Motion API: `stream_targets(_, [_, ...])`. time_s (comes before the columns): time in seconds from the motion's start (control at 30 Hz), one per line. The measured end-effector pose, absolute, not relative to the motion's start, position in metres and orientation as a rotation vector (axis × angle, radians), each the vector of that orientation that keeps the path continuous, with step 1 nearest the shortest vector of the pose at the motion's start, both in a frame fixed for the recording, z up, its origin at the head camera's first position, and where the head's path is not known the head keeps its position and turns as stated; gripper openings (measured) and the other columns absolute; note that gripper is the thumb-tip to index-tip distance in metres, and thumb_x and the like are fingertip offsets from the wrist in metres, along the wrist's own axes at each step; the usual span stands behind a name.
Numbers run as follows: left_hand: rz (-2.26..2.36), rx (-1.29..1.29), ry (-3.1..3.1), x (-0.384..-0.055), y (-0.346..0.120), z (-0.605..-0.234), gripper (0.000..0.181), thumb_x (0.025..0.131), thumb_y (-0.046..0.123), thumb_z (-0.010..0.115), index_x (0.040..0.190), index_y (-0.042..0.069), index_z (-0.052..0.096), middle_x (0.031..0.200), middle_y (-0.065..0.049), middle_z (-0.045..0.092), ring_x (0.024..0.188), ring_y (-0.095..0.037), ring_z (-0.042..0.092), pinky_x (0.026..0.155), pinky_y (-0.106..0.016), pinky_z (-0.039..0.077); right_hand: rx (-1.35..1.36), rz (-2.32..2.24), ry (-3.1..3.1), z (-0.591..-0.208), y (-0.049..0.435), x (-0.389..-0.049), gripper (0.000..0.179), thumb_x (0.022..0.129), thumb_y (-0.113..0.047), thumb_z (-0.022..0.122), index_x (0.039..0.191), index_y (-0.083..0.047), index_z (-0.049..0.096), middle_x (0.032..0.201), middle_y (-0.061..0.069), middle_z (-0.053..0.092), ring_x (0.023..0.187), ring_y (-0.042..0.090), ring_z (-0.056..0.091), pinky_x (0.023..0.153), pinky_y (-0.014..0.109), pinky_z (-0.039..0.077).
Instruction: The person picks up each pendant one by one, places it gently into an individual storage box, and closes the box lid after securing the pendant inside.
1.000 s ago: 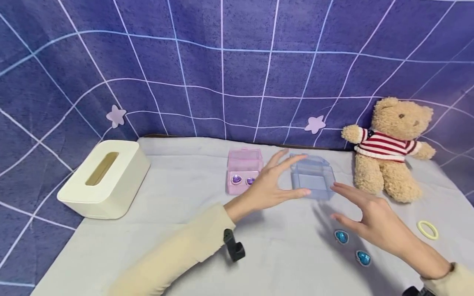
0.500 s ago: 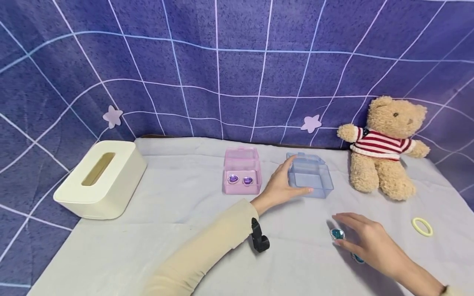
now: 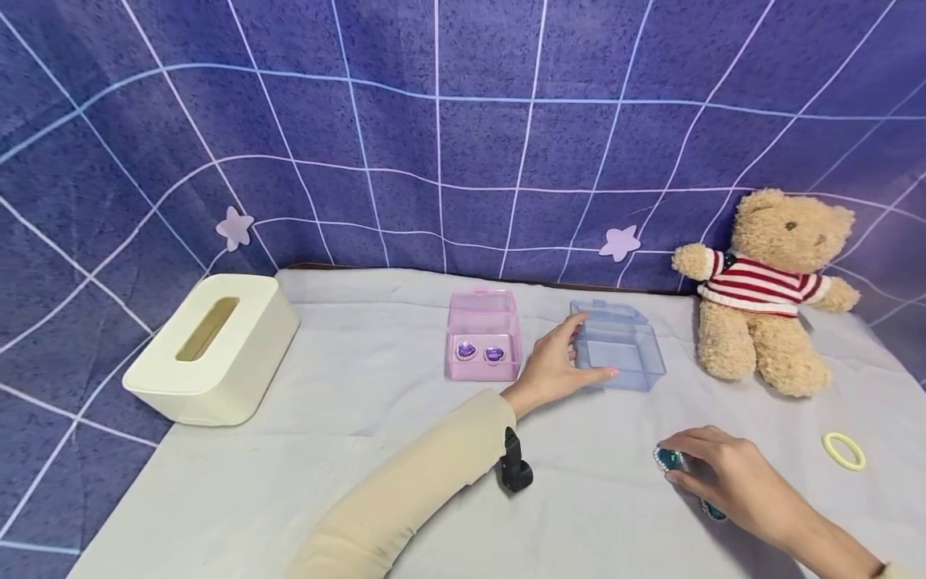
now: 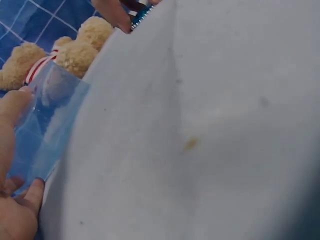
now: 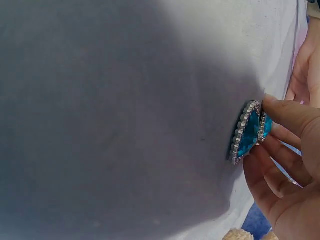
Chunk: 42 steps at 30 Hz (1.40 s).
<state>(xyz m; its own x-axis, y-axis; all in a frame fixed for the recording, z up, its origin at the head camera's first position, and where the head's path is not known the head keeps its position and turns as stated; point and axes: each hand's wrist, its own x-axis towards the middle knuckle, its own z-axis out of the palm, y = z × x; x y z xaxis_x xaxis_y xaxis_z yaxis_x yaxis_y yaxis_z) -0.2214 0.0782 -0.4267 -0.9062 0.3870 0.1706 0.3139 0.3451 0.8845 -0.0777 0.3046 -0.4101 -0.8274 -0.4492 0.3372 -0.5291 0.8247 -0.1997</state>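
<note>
your right hand (image 3: 741, 486) pinches the farther gem (image 3: 666, 458); the blue box (image 3: 635, 378), which your left hand (image 3: 553, 368) grips, lies beyond that gem, slightly to its left.

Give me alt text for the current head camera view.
A right hand pinches a teal gem over a pale cloth while the left hand holds an open blue box. An open pink box beside it contains two purple gems; a teddy bear sits at right.
</note>
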Motion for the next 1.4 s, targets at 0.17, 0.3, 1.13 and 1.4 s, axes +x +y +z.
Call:
stream_targets(0.17, [1.619, 0.659, 2.547, -0.222, 0.079, -0.428, 0.089, 0.07, 0.035, 0.087, 0.144, 0.017, 0.041, 0.132, -0.008, 0.058, 0.111, -0.017, 0.063, 0.093, -0.021, 0.053, 0.782, 0.401, -2.703, -0.412, 0.305, -0.077, 0.039, 0.061, -0.008, 0.088, 0.096, -0.016, 0.072, 0.094, -0.006, 0.069, 0.08, 0.0, 0.061, 0.061, 0.017, 0.054])
stream_targets(0.3, [1.632, 0.663, 2.54, -0.222, 0.079, -0.428, 0.088, 0.069, 0.034, 0.088, 0.143, 0.017, 0.042, 0.13, -0.009, 0.06, 0.112, -0.016, 0.062, 0.094, -0.021, 0.053, 0.839, 0.355, -2.647, -0.412, 0.307, -0.077, 0.043, 0.056, -0.006, 0.089, 0.094, -0.016, 0.071, 0.093, -0.006, 0.069, 0.08, 0.004, 0.064, 0.066, 0.009, 0.051])
stream_targets(1.13, [1.635, 0.693, 2.514, -0.225, 0.077, -0.428, 0.088, 0.068, 0.032, 0.089, 0.141, 0.017, 0.044, 0.132, -0.011, 0.058, 0.11, -0.023, 0.066, 0.088, -0.019, 0.055, 0.909, 0.539, -2.463, -0.351, 0.286, -0.103, 0.038, 0.063, 0.0, 0.083, 0.097, -0.012, 0.07, 0.093, -0.004, 0.072, 0.083, 0.006, 0.065, 0.07, 0.007, 0.051])
stream_targets(1.4, [1.596, 0.716, 2.56, -0.224, 0.077, -0.429, 0.086, 0.069, 0.034, 0.088, 0.141, 0.016, 0.045, 0.133, -0.011, 0.058, 0.114, -0.022, 0.064, 0.09, -0.02, 0.055, 0.867, 0.482, -2.432, -0.339, 0.281, -0.122, 0.034, 0.066, -0.003, 0.082, 0.098, -0.01, 0.071, 0.093, 0.0, 0.073, 0.078, 0.014, 0.067, 0.068, 0.011, 0.053])
